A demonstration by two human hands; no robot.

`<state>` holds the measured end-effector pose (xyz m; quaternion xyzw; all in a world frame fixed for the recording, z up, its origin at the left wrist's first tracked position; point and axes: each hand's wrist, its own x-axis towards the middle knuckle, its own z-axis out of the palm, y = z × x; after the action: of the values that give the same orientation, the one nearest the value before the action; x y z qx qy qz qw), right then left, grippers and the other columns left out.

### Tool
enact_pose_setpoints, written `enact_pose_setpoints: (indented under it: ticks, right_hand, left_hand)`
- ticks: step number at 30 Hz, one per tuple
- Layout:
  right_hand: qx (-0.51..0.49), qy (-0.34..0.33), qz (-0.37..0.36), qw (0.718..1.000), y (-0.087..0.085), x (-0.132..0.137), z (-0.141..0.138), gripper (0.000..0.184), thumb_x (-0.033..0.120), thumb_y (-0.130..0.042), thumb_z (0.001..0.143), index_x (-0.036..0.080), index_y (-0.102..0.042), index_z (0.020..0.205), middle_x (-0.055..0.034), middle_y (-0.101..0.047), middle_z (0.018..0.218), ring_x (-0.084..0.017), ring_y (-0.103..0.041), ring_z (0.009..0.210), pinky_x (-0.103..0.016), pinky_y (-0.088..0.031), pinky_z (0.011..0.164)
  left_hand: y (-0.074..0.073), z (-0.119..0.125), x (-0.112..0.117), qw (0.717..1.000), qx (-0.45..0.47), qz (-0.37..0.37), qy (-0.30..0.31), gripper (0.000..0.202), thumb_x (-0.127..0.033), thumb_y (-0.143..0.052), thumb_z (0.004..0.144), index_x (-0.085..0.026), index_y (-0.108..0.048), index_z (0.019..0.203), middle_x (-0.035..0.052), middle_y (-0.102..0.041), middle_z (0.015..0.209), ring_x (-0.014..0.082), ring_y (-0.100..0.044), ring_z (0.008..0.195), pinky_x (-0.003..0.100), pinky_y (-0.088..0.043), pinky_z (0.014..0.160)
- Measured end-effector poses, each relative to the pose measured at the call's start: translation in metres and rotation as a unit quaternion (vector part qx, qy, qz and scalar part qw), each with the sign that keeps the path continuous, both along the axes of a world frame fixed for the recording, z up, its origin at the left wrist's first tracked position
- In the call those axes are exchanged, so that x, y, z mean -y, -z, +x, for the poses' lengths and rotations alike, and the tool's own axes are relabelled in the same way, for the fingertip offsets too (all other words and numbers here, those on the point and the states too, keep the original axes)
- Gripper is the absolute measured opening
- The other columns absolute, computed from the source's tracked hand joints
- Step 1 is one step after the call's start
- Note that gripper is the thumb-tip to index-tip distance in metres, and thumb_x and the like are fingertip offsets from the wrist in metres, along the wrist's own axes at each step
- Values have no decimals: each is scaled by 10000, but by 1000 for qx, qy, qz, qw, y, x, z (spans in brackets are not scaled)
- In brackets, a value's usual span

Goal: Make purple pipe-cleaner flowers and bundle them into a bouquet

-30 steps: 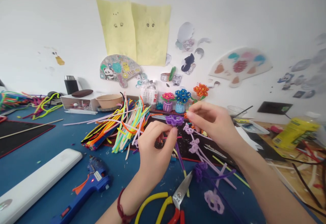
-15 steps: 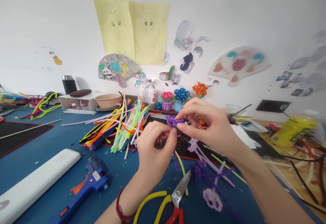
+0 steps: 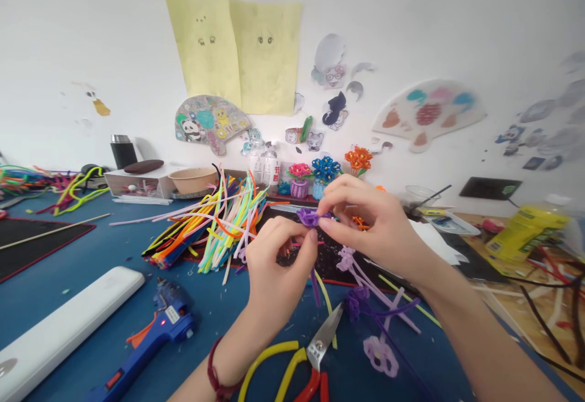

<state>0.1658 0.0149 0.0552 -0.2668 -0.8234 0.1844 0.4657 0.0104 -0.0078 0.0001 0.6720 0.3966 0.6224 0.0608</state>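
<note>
My left hand (image 3: pixel 276 268) pinches the stem of a dark purple pipe-cleaner flower (image 3: pixel 309 217) and holds it upright above the blue table (image 3: pixel 91 256). My right hand (image 3: pixel 370 225) is closed on the flower's head, fingertips pressing its petals. Finished purple and lilac pipe-cleaner flowers (image 3: pixel 365 304) lie on the table just below my hands. A pile of coloured pipe cleaners (image 3: pixel 219 222) lies to the left of my left hand.
Yellow-handled scissors (image 3: pixel 311 356) and a blue glue gun (image 3: pixel 155 335) lie near the front edge. A long white case (image 3: pixel 64 329) sits at front left. Small potted pipe-cleaner flowers (image 3: pixel 326 176), bottles and a bowl (image 3: pixel 194 179) stand along the wall. A yellow bottle (image 3: pixel 521 231) lies at right.
My right hand has moved left from beside the flower onto its head and now pinches the petals. My left hand has stayed in place on the stem.
</note>
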Motion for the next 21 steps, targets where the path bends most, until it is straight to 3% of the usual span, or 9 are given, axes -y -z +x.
enact_pose_setpoints:
  ticks: [11,15,21]
  right_hand:
    - [-3,25,-17,1000,-2,3,-3,139,110,-562,826,210,-646,873,-3,-513,900,-95,-443,647,-225,-390,551]
    - [0,46,-23,999,-4,0,0,134,155,-557,844,217,-657,909,-13,-547,896,-119,-491,713,-229,-410,567]
    - [62,20,-81,995,-9,-2,17,245,314,-649,824,249,-646,1061,-5,-575,893,-96,-459,605,-249,-424,574]
  left_hand:
    - [-1,0,0,1000,2,-7,0,152,-178,-597,828,-171,-593,677,-24,-561,618,104,-459,584,248,-359,570]
    - [0,-1,-1,1000,1,-2,0,147,-175,-598,831,-170,-592,685,-21,-568,626,103,-467,587,245,-365,570]
    - [1,-2,-5,997,-28,64,-41,62,-133,-619,816,-175,-636,773,8,-632,742,120,-549,679,241,-420,614]
